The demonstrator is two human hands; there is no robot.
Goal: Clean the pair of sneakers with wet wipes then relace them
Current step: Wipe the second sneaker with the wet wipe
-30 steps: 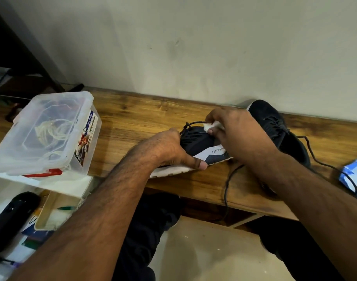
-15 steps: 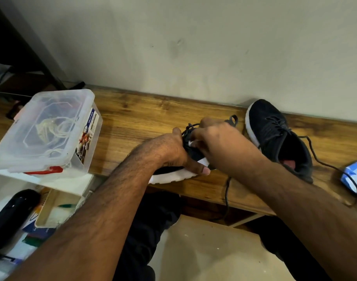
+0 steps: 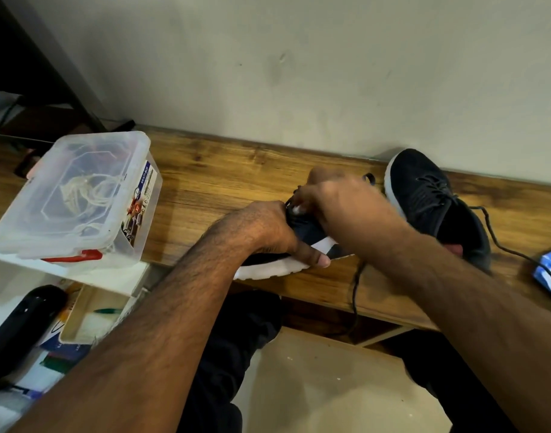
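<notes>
Head view, left hand [image 3: 264,226] fingers clamped on sneaker [image 3: 277,264], right hand [image 3: 336,201] pinching wipe [image 3: 296,209].

It looked like a lived-in room of a home, a corner used as a desk or hobby spot rather than a workshop or shop. A narrow wood-grain shelf [image 3: 224,170] ran along a plain, scuffed off-white wall [image 3: 299,57], and everything else sat relative to it. On its left end stood 1 clear plastic storage box [image 3: 77,195] with a red latch, holding coiled cords. Below and left of the shelf, a white unit [image 3: 111,276] held household clutter: a black cylinder [image 3: 21,323], a green pen [image 3: 108,310] in a small tray, and stacked papers. At the shelf's right end lay a blue-and-white packet [image 3: 549,270]. Beneath the shelf was bare beige floor [image 3: 330,385].
</notes>
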